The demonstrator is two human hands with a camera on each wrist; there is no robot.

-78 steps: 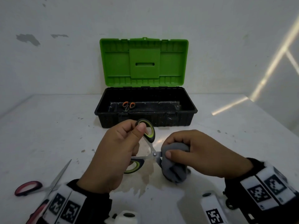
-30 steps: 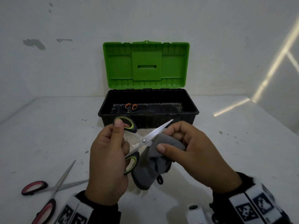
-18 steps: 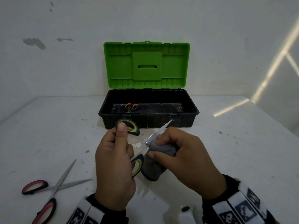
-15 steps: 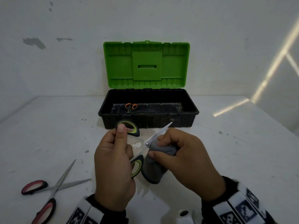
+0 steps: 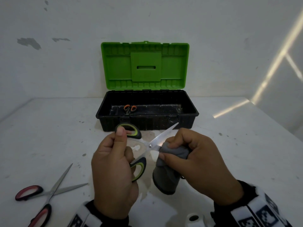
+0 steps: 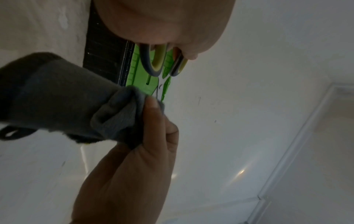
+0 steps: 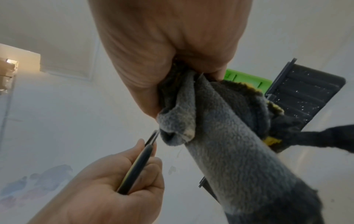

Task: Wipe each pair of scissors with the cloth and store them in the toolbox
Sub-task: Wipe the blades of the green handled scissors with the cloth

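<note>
wall [image 5: 147, 18] – white, scuffed | table [image 5: 49, 136] – white, speckled | light streaks [image 5: 270, 71] – right wall

At the top of the frame the left hand [image 6: 162, 21] fills the view from close up, and the two grey-and-green handle loops of the scissors [image 6: 153, 60] hang out beneath it. The right hand [image 6: 130, 159] rises from the bottom edge, its thumb pressing a grey cloth [image 6: 63, 97] that bunches at mid-frame and spreads toward the left edge, where a small dark loop dangles from it. Behind the cloth, in the upper left, stands the toolbox [image 6: 103, 54], black body beside green lid. Pale wall fills the right side.
</note>
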